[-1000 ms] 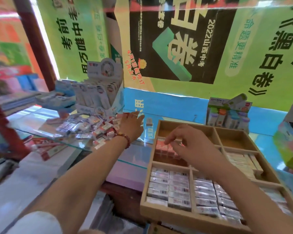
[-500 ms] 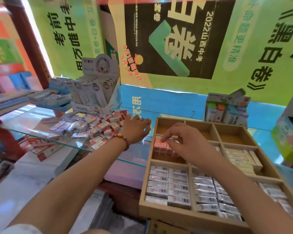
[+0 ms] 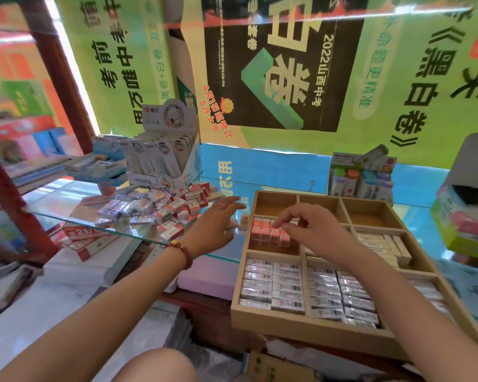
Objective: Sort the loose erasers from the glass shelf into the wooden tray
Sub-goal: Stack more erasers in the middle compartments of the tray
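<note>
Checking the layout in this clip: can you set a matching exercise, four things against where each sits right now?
Things
1. pile of loose erasers
2. pink erasers
3. left hand
4. silver-wrapped erasers

Places
A. front compartments of the wooden tray
B. on the glass shelf
C. tray compartment at the fingertips of the right hand
D. stretched out between pile and tray

Pairs: 1-B, 2-C, 3-D, 4-A

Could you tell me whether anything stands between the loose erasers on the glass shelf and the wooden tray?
Nothing fixed does. Only the left hand hovers over the glass shelf between the loose erasers and the wooden tray, while the right hand pinches at the pink erasers in one compartment.
</note>
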